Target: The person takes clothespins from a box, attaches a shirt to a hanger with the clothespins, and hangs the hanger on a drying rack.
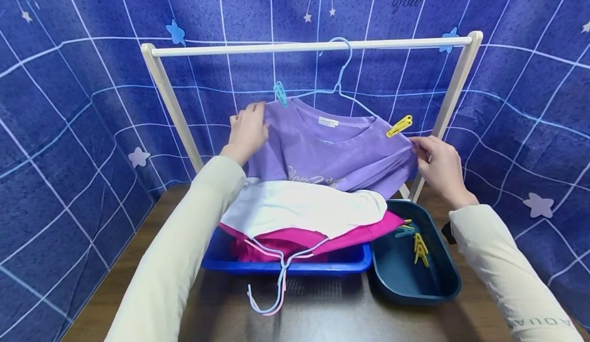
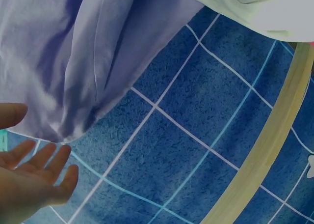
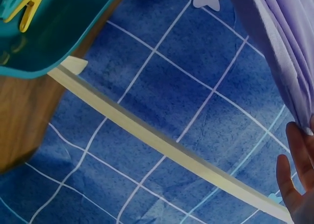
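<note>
A purple T-shirt (image 1: 341,147) hangs on a light blue hanger (image 1: 342,70) hooked over the white rail. A blue clothespin (image 1: 280,94) clips one shoulder, a yellow clothespin (image 1: 399,126) the other. My left hand (image 1: 247,132) is at the shirt's left shoulder; in the left wrist view its thumb and loosely extended fingers (image 2: 58,160) stand apart by the cloth edge. At the opposite sleeve, my right hand (image 1: 440,165) pinches the fabric between thumb and fingers. The right wrist view shows the gathered purple cloth at its fingertips.
In front, a white garment (image 1: 304,206) and a magenta garment (image 1: 382,227) with hangers (image 1: 282,280) lie across a blue basket (image 1: 286,267). A dark teal bin (image 1: 415,285) holds several clothespins (image 1: 420,250). The rack's posts (image 1: 454,91) stand at both sides.
</note>
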### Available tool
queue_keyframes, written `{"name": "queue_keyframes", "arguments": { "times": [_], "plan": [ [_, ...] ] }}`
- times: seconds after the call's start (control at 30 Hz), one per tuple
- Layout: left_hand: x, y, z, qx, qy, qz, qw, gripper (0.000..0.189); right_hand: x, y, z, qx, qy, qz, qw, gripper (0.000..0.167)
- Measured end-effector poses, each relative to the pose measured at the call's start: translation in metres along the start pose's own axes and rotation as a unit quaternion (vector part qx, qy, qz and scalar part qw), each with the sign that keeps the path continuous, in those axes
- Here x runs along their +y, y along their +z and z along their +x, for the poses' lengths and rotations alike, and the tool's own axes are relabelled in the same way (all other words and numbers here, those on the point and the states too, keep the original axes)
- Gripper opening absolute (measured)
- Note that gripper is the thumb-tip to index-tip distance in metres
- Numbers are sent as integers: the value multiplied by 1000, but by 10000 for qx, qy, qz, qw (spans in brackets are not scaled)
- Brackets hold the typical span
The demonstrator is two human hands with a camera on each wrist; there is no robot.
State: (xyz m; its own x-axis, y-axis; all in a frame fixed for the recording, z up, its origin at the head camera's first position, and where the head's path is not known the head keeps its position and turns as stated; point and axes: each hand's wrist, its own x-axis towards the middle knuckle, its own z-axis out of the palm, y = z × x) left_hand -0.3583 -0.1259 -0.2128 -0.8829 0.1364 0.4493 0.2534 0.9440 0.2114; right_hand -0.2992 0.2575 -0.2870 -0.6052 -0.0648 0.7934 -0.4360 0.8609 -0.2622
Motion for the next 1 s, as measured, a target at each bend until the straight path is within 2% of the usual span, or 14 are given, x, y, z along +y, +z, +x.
{"name": "queue_keyframes", "arguments": {
  "times": [0.3,0.47,0.67,0.83,1.0],
  "plan": [
    [-16,1,-28,195,386,44,9991,42,2,-10,-6,-320,-217,59,9992,18],
    [-23,4,-47,187,641,57,9978,34,5,-17,-15,-412,-237,14,9989,20],
    [-29,8,-74,55,895,69,9959,29,12,-22,-29,-550,-393,-208,9975,14],
    [-37,16,-97,-25,953,45,9954,28,20,-23,-42,-730,-569,-263,9954,14],
    [-45,23,-120,-22,955,20,9954,26,27,-20,-56,-997,-913,-430,9899,20]
  ]
}}
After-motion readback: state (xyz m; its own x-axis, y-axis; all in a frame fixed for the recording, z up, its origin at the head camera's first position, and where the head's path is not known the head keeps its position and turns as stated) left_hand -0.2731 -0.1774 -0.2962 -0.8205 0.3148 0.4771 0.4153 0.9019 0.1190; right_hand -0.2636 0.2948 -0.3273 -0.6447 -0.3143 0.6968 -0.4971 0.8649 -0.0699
